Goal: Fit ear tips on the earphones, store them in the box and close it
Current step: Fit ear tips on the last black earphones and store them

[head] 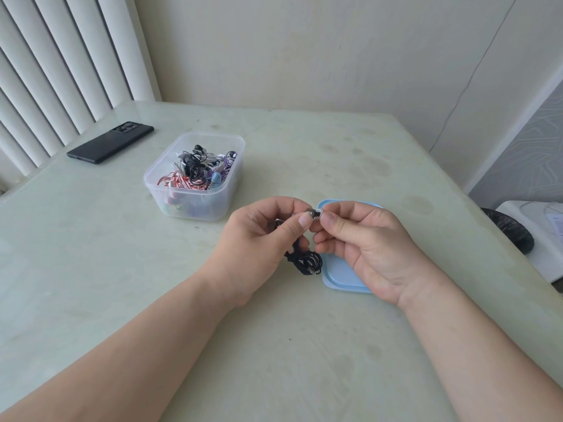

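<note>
While the left hand (262,236) pinches the earbud (309,214), the right hand (362,239) pinches a small ear tip (319,213) against it; soft and slippery, likely best gripped by its rim.

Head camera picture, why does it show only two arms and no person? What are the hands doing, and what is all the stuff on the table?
The camera sits on the person's head and looks down, so you see only their own arms, just as they do. There is only this one picture. The left hand pinches a black earphone, and its bundled cord hangs below. The right hand pinches a small pale ear tip against the earphone's end, to fit it on. On the table stands an open clear box full of tangled earphones. Its blue lid lies on the table below the right hand. A black phone lies far left.
</note>
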Available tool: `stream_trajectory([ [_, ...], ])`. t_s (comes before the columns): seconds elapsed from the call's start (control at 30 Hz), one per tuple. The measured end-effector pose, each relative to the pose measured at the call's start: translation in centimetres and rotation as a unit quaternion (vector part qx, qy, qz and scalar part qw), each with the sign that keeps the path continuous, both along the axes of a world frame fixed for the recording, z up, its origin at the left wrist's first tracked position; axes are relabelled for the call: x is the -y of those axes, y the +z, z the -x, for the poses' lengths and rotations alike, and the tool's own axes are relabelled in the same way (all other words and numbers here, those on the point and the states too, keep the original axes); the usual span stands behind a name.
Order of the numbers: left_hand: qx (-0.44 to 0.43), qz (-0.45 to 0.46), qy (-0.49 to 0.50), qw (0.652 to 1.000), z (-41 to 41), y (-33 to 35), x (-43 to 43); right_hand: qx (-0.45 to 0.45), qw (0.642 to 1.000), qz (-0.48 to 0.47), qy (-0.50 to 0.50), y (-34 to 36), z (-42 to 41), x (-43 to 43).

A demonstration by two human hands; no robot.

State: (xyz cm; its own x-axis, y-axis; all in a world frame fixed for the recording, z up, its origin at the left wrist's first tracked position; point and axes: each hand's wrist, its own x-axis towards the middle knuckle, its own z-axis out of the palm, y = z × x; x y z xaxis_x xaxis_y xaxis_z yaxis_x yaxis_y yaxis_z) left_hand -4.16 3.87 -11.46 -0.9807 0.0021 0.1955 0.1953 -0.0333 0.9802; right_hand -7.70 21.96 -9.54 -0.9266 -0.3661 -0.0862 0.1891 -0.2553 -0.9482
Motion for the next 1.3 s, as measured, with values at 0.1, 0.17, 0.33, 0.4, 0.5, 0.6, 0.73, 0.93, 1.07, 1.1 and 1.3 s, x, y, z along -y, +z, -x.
stream_trajectory([
  [0.1,0.002,0.012,-0.004,1.0,0.0,0.0,0.0,-0.007,1.0,-0.007,0.005,-0.1,0.1,0.0],
  [0.17,0.0,0.021,-0.007,1.0,0.1,-0.1,0.0,-0.013,1.0,-0.015,0.008,-0.1,0.0,0.0],
  [0.33,-0.003,0.04,0.014,0.999,0.0,-0.2,-0.3,-0.015,1.0,-0.022,0.002,-0.2,0.0,0.2],
  [0.4,-0.004,0.038,0.019,0.999,0.0,-0.3,-0.4,-0.014,1.0,-0.027,-0.001,-0.2,0.0,0.2],
  [0.5,-0.011,0.046,0.029,0.998,0.0,-0.4,-0.6,-0.015,0.999,-0.032,0.0,-0.2,0.0,0.2],
  [0.6,-0.013,0.051,0.05,0.997,-0.1,-0.2,-0.8,-0.02,0.999,-0.035,-0.004,-0.2,0.0,0.4],
  [0.73,-0.019,0.068,0.079,0.994,-0.2,0.0,-1.2,-0.027,0.999,-0.044,-0.018,-0.3,0.0,0.6],
  [0.93,-0.03,0.084,0.11,0.99,-0.4,0.1,-1.5,-0.017,0.999,-0.03,-0.031,-0.3,0.0,0.6],
  [1.07,-0.077,0.142,0.151,0.975,-0.2,-0.3,-1.6,-0.013,0.999,-0.028,-0.017,-0.3,0.2,0.6],
  [1.1,-0.096,0.162,0.162,0.969,-0.1,-0.5,-1.6,-0.012,0.999,-0.028,-0.011,-0.3,0.2,0.6],
  [1.3,-0.092,0.147,0.156,0.972,-0.2,-0.6,-1.8,-0.013,1.0,-0.021,-0.002,-0.3,0.2,0.4],
])
